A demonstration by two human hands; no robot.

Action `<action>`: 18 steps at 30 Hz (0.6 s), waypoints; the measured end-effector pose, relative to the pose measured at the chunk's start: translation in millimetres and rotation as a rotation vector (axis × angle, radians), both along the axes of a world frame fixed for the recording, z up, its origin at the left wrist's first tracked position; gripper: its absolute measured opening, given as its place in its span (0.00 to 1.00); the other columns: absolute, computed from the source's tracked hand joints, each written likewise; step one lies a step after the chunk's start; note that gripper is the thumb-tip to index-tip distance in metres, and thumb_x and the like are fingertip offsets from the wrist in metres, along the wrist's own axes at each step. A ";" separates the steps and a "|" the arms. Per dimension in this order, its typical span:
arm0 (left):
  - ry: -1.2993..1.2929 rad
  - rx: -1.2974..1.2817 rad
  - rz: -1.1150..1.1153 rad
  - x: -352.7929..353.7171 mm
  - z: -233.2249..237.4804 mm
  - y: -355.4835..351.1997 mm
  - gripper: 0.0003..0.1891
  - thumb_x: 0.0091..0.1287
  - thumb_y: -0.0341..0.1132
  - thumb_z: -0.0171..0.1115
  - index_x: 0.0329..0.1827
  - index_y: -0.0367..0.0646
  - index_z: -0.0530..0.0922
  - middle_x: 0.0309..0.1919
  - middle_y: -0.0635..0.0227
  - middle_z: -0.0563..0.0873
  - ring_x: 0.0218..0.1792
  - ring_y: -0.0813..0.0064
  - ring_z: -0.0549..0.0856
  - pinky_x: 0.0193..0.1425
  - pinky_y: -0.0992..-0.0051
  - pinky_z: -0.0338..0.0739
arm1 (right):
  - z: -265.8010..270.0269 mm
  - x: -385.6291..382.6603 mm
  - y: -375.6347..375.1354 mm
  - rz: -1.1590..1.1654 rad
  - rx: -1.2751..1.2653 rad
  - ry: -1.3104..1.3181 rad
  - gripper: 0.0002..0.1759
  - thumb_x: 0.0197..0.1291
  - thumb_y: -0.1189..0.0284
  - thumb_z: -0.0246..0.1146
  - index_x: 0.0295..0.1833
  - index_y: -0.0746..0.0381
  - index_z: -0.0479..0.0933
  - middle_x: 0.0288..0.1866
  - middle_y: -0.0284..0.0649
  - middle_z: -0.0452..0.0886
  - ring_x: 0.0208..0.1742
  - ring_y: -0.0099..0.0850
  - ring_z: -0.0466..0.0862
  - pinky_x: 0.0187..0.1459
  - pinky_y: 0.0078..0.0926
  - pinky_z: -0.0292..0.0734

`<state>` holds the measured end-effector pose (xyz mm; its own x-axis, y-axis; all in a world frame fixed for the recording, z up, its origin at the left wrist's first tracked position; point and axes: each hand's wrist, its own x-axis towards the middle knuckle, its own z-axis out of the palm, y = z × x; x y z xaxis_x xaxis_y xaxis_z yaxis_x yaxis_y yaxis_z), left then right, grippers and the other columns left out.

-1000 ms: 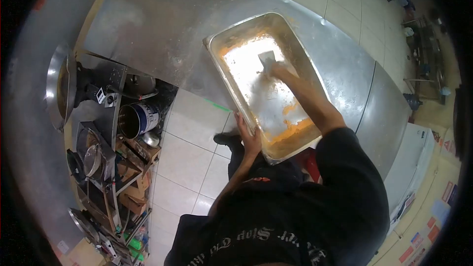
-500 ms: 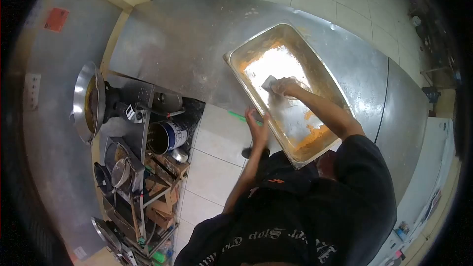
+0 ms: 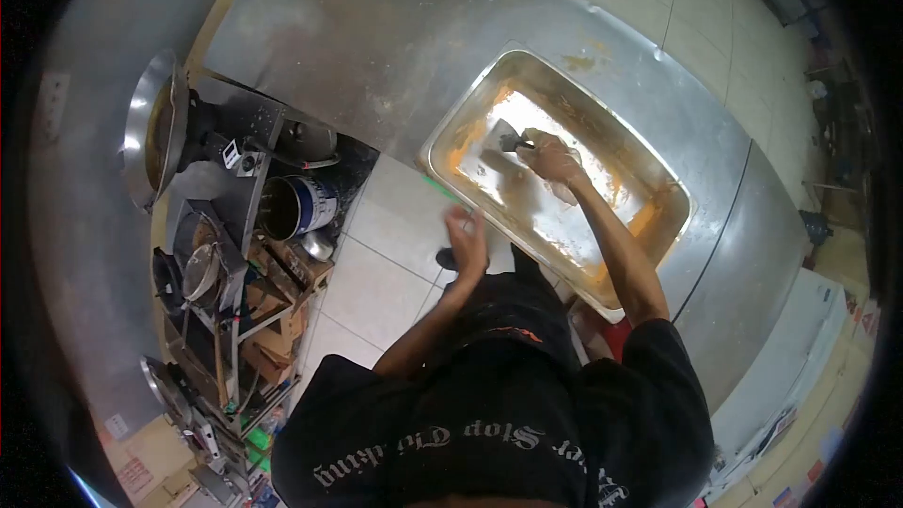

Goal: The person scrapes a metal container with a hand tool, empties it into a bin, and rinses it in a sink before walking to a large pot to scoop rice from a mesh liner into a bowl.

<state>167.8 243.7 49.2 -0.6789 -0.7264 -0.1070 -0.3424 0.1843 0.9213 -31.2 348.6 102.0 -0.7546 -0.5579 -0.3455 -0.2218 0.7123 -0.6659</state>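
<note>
A deep rectangular steel pan (image 3: pixel 649 158), smeared inside with orange residue, lies on the steel counter at a slant to me. My right hand (image 3: pixel 555 162) reaches down inside it, closed around a scraper (image 3: pixel 505 138) whose flat grey blade points left, over the pan's bottom. The handle is mostly covered by my fingers. My left hand (image 3: pixel 467 237) hovers beside the pan's near left side, away from the rim, with loosely bent fingers apart and nothing in them.
Steel counter (image 3: pixel 329 38) surrounds the pan, with an orange smear beyond it. To the left stand a wok (image 3: pixel 155 132) on a burner, a blue-and-white tin (image 3: pixel 299 207) and a cluttered rack with a strainer (image 3: pixel 200 271). Tiled floor (image 3: pixel 376 273) lies below my left hand.
My left hand has come off the pan's rim. The pan sits at a more sideways angle in view, and the scraper has shifted inside it with my right hand. The whole view has moved.
</note>
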 end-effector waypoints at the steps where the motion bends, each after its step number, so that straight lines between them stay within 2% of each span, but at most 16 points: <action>1: 0.078 -0.004 0.051 -9.6 -4.9 -30.2 0.24 0.60 0.41 0.57 0.51 0.32 0.61 0.44 0.56 0.68 0.49 0.61 0.68 0.56 0.67 0.59 | 8.8 9.7 -9.1 0.009 -0.055 0.057 0.15 0.53 0.64 0.56 0.41 0.64 0.74 0.42 0.49 0.78 0.45 0.42 0.77 0.46 0.38 0.70; 2: 0.123 -0.156 0.067 -24.9 1.3 -55.6 0.26 0.59 0.40 0.58 0.54 0.33 0.60 0.45 0.55 0.69 0.49 0.60 0.68 0.56 0.66 0.60 | 12.1 18.7 -19.3 0.020 -0.105 0.113 0.16 0.53 0.63 0.56 0.41 0.63 0.74 0.41 0.50 0.78 0.44 0.44 0.78 0.45 0.39 0.71; 3: 0.174 -0.306 0.084 -41.8 14.1 -74.6 0.28 0.58 0.39 0.59 0.56 0.33 0.59 0.46 0.54 0.69 0.50 0.58 0.69 0.56 0.64 0.60 | -1.4 29.7 -34.1 0.039 -0.016 0.262 0.16 0.53 0.63 0.55 0.41 0.64 0.74 0.39 0.51 0.78 0.41 0.44 0.78 0.43 0.39 0.72; 4: 0.057 -0.326 -0.061 -58.9 31.9 -86.3 0.30 0.57 0.37 0.60 0.59 0.34 0.58 0.48 0.53 0.68 0.52 0.56 0.68 0.57 0.63 0.61 | -12.6 37.9 -50.2 0.061 0.075 0.418 0.16 0.53 0.63 0.55 0.41 0.64 0.74 0.36 0.51 0.79 0.38 0.44 0.79 0.41 0.39 0.73; 5: -0.056 -0.342 -0.202 -71.5 44.6 -94.3 0.33 0.55 0.35 0.61 0.61 0.35 0.56 0.51 0.51 0.67 0.53 0.53 0.68 0.57 0.61 0.61 | -4.8 39.1 -64.4 -0.004 0.049 0.293 0.16 0.52 0.63 0.55 0.38 0.65 0.75 0.33 0.52 0.79 0.35 0.43 0.80 0.38 0.38 0.75; 6: -0.049 -0.344 -0.197 -76.8 37.5 -101.6 0.33 0.55 0.35 0.61 0.61 0.35 0.56 0.51 0.51 0.67 0.53 0.53 0.68 0.57 0.61 0.61 | -11.2 31.3 -69.1 -0.001 0.048 0.301 0.16 0.52 0.63 0.55 0.38 0.65 0.75 0.33 0.52 0.79 0.35 0.43 0.80 0.38 0.38 0.75; 8: -0.071 -0.461 -0.403 -81.4 17.6 -109.9 0.37 0.51 0.29 0.61 0.64 0.38 0.54 0.53 0.49 0.66 0.54 0.48 0.67 0.58 0.58 0.62 | -29.3 9.3 -77.4 -0.020 0.060 0.195 0.15 0.50 0.64 0.56 0.35 0.65 0.76 0.33 0.54 0.79 0.36 0.42 0.80 0.38 0.37 0.74; 10: -0.112 -0.470 -0.390 -85.5 26.1 -111.2 0.37 0.49 0.27 0.60 0.64 0.38 0.54 0.54 0.49 0.65 0.55 0.48 0.66 0.59 0.58 0.61 | -11.2 -5.5 -69.8 -0.012 0.032 0.125 0.14 0.48 0.65 0.57 0.34 0.65 0.77 0.34 0.54 0.79 0.38 0.42 0.80 0.39 0.36 0.74; 12: -0.172 -0.455 -0.366 -73.8 23.7 -106.7 0.38 0.47 0.24 0.59 0.64 0.37 0.53 0.54 0.49 0.64 0.55 0.47 0.65 0.60 0.58 0.60 | -4.9 -0.6 -61.3 -0.153 -0.159 0.108 0.15 0.46 0.65 0.58 0.36 0.65 0.77 0.34 0.54 0.79 0.38 0.42 0.80 0.41 0.35 0.73; 14: -0.043 -0.468 -0.349 -65.5 16.8 -103.7 0.36 0.46 0.20 0.55 0.63 0.37 0.54 0.54 0.49 0.64 0.56 0.47 0.64 0.61 0.58 0.59 | 1.1 7.8 -68.9 -0.221 -0.110 -0.053 0.17 0.45 0.64 0.58 0.36 0.65 0.78 0.35 0.52 0.80 0.38 0.43 0.80 0.42 0.35 0.73; 16: -0.059 -0.435 -0.340 -55.5 22.2 -92.1 0.36 0.46 0.20 0.54 0.63 0.37 0.54 0.54 0.49 0.63 0.56 0.47 0.63 0.61 0.58 0.58 | -30.1 11.0 -76.0 -0.137 0.046 -0.033 0.17 0.44 0.64 0.58 0.36 0.66 0.78 0.35 0.52 0.80 0.39 0.43 0.80 0.42 0.36 0.73; 18: -0.052 -0.423 -0.336 -61.8 27.3 -95.3 0.36 0.45 0.19 0.54 0.62 0.37 0.54 0.54 0.49 0.63 0.57 0.47 0.62 0.62 0.58 0.57 | -36.6 16.1 -71.7 -0.167 -0.033 -0.032 0.17 0.44 0.64 0.58 0.36 0.65 0.78 0.35 0.53 0.80 0.39 0.43 0.80 0.42 0.36 0.73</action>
